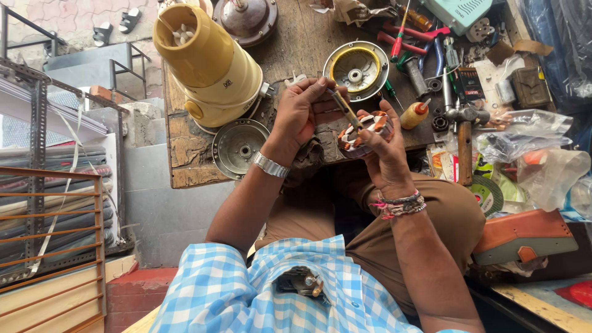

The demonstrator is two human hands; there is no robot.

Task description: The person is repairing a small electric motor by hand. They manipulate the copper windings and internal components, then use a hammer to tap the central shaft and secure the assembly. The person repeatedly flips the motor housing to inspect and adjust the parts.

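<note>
Bench: worn wooden worktable (185, 160), crowded with parts and tools, seen from above; I look down over a blue checked shirt and brown trousers.
Left hand: my left hand (303, 114) is raised over the bench edge, fingers pinched around a thin rod-like tool (345, 110), whose tip angles down to the winding.
Right hand: my right hand (383, 145) cups a round motor stator (361, 132) with copper-coloured coils, fingers curled under and around it, held above my lap just off the table's near edge.
Contact: tool tip touches the stator's top face.
Nearby left: cream mixer base (213, 68), lying tilted, with a grey round cover plate (239, 148) beside it.
Nearby right: yellow-ringed round housing (356, 69), small glue bottle (414, 114), hammer (464, 142), scattered screwdrivers.
</note>
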